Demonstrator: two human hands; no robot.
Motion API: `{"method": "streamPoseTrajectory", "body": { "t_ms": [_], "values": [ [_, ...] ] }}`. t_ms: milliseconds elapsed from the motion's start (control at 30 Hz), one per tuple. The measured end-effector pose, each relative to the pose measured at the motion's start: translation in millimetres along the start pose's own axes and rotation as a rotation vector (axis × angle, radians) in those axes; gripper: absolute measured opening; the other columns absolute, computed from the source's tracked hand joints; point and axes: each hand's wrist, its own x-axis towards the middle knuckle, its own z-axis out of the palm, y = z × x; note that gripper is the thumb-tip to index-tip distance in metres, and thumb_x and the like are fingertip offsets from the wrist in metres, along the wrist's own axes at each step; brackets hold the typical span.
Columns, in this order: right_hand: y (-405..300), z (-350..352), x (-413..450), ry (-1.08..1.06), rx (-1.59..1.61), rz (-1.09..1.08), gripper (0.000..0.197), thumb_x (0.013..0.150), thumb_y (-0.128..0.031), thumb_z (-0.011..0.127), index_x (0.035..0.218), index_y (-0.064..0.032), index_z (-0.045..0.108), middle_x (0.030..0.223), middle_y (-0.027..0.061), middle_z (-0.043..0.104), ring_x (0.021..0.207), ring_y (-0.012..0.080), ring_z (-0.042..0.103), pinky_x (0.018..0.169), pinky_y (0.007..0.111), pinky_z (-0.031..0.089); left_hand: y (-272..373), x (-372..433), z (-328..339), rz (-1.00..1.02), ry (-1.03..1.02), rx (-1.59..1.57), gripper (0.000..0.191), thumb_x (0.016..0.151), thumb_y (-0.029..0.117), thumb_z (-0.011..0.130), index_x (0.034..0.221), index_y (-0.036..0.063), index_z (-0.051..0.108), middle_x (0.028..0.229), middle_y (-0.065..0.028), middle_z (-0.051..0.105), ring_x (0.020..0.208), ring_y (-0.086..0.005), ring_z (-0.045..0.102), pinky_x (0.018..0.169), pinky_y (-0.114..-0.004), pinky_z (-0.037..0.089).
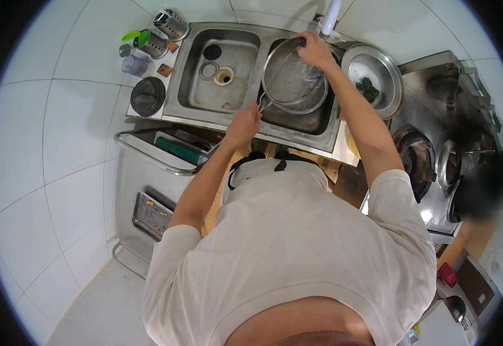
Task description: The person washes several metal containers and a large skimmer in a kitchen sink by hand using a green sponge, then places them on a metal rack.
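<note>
My left hand (243,125) is closed around the wire handle of a round mesh strainer (284,73), which is held tilted above the right sink basin (292,123). At the strainer's far rim, the fingers of my right hand (314,49) curl over the edge beside a small dark patch that I cannot make out. A second round vessel (305,106) shows partly beneath the strainer, most of it hidden. Bright streaks like water cross the mesh near my right wrist. Just above that hand is a white faucet (330,19).
The left sink basin (245,93) holds a metal ring (208,70) and a black disc (212,52). Right of the sink stands a steel bowl (396,82) with dark greens (367,89), then a gas stove (420,116). Perforated steel holders (174,27) stand left; a steel cart (134,181) is below.
</note>
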Motion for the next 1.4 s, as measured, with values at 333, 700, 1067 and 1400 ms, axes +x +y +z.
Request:
{"method": "streamPoseTrajectory", "body": {
  "t_ms": [333, 700, 1067, 1400],
  "values": [
    [34, 5, -62, -0.155, 1.216, 0.745, 0.048, 0.084, -0.022, 0.053, 0.124, 0.0031, 0.046, 0.119, 0.0141, 0.052, 0.102, 0.0232, 0.051, 0.085, 0.035, 0.046, -39, 7, 9, -0.074, 0.157, 0.408, 0.009, 0.087, 0.007, 0.043, 0.094, 0.0023, 0.044, 0.084, -0.0232, 0.060, 0.075, -0.0413, 0.060, 0.063, -0.051, 0.048],
    [34, 3, -74, -0.154, 1.090, 0.836, 0.064, 0.070, -0.021, 0.081, 0.121, -0.0036, 0.046, 0.109, 0.0046, 0.055, 0.090, 0.0127, 0.052, 0.073, 0.032, 0.048, -37, 26, -5, 0.203, 0.326, 0.379, 0.025, 0.079, -0.002, 0.050, 0.103, 0.0000, 0.050, 0.094, -0.0191, 0.052, 0.093, -0.0368, 0.053, 0.076, -0.046, 0.044],
    [29, 18, -64, 0.074, 0.536, 0.546, 0.073, 0.055, -0.036, 0.086, 0.108, 0.0064, 0.058, 0.103, 0.0196, 0.065, 0.098, 0.0301, 0.062, 0.088, 0.036, 0.047, -39, 35, -20, 0.069, 0.043, 0.006, 0.023, 0.077, 0.005, 0.064, 0.098, 0.0055, 0.058, 0.061, -0.0113, 0.052, 0.056, -0.0280, 0.052, 0.055, -0.036, 0.041],
    [33, 7, -46, -0.159, 1.160, 0.449, 0.051, 0.074, -0.017, 0.077, 0.115, 0.0025, 0.054, 0.100, 0.0086, 0.064, 0.090, 0.0179, 0.060, 0.085, 0.031, 0.046, -63, 51, -12, -0.043, 0.056, -0.373, 0.013, 0.085, 0.007, 0.061, 0.096, 0.0047, 0.056, 0.059, 0.0029, 0.042, 0.054, -0.0065, 0.039, 0.049, -0.024, 0.032]
  ]
}}
